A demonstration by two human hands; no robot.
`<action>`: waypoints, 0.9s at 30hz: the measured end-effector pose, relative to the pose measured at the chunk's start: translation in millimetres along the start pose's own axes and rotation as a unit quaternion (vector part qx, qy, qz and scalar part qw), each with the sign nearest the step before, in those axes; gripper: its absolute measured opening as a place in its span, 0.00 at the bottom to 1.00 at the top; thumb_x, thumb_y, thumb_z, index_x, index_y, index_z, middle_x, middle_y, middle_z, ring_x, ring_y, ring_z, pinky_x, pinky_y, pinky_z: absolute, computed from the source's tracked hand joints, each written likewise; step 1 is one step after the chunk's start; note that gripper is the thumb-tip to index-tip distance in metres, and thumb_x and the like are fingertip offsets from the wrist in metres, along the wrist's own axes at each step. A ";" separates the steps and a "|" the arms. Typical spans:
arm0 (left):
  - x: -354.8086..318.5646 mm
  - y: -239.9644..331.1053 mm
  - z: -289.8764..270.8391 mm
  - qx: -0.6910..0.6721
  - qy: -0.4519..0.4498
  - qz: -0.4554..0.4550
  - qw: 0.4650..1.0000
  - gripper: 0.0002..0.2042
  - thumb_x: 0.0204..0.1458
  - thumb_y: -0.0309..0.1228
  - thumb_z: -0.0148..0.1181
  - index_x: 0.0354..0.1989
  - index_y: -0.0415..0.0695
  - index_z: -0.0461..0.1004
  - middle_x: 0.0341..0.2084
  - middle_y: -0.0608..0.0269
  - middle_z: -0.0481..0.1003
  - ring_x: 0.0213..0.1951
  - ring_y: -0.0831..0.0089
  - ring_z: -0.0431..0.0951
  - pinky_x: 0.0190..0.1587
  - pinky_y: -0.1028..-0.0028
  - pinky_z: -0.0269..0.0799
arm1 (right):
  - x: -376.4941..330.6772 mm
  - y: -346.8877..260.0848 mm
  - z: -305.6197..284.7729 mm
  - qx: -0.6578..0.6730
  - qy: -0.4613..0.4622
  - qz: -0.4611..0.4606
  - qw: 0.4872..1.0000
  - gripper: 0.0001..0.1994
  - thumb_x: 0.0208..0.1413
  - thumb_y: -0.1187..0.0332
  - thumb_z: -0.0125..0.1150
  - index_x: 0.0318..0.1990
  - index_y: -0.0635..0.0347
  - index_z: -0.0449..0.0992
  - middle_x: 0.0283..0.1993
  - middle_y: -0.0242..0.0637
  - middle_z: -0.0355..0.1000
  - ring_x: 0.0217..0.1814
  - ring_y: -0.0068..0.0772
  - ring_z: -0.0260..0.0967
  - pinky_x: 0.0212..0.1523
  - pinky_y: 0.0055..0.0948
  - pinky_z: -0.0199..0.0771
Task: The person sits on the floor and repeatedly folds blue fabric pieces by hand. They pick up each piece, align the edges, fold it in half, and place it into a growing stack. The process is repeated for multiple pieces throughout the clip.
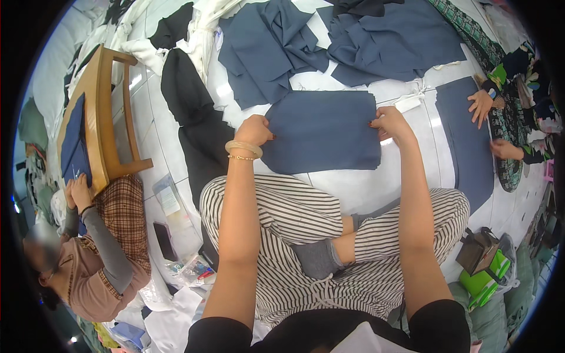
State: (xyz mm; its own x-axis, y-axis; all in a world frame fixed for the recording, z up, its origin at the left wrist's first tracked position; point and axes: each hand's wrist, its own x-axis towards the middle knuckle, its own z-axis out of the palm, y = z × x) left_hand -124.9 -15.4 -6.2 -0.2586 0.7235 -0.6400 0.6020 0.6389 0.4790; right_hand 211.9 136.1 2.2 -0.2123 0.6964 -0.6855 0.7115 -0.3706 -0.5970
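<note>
On the white tiled floor (353,188), a folded navy cloth (321,132) is pinched at both edges — left hand (254,130), right hand (389,122) — uneven tension could skew the fold.

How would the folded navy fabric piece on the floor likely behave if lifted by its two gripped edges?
The navy fabric piece would probably sag in the middle, since the left hand and right hand hold only its sides. It looks thin and light, like the rumpled blue cloth pile behind. On the smooth white floor it would likely slide easily.

One head-worn fisheye view looks steeply down, close over crossed legs onto the tiled floor (353,188).
</note>
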 end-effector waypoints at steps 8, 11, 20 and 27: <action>-25.1 50.3 16.4 0.125 0.273 0.030 0.954 0.15 0.44 0.29 0.71 0.38 0.42 0.73 0.35 0.55 0.76 0.38 0.56 0.77 0.39 0.62 0.73 | 6.6 6.8 -4.3 -0.023 -0.002 0.006 1.000 0.09 0.47 0.76 0.68 0.27 0.63 0.70 0.21 0.41 0.73 0.18 0.32 0.75 0.19 0.32 0.79; -34.3 81.8 36.2 0.081 0.365 0.240 0.896 0.14 0.46 0.27 0.67 0.41 0.43 0.73 0.39 0.57 0.72 0.44 0.57 0.74 0.44 0.61 0.73 | 6.5 5.7 -3.8 -0.036 0.008 0.006 0.999 0.10 0.47 0.75 0.69 0.26 0.63 0.70 0.20 0.41 0.73 0.18 0.33 0.75 0.18 0.31 0.78; -44.5 99.9 111.8 0.164 0.162 0.312 0.922 0.28 0.45 0.28 0.69 0.58 0.58 0.74 0.52 0.60 0.65 0.52 0.60 0.66 0.49 0.60 0.67 | -14.6 -15.3 2.2 -0.282 0.087 0.000 0.955 0.08 0.46 0.69 0.68 0.27 0.63 0.75 0.23 0.43 0.76 0.26 0.43 0.77 0.28 0.38 0.78; -37.0 97.6 121.8 0.205 0.163 0.307 0.915 0.26 0.48 0.32 0.67 0.60 0.54 0.71 0.54 0.58 0.65 0.53 0.59 0.66 0.49 0.59 0.67 | 4.6 -97.7 74.6 -0.255 0.183 -0.505 0.804 0.09 0.45 0.74 0.61 0.36 0.61 0.81 0.60 0.39 0.70 0.67 0.47 0.62 0.62 0.44 0.67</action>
State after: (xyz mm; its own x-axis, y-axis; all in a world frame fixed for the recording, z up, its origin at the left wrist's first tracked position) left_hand 35.4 -11.6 -8.9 0.0514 0.9954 -0.0809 0.9249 -0.0169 0.3799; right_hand 91.5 129.6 26.2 -0.7090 0.6530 0.2665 0.5021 0.7326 -0.4595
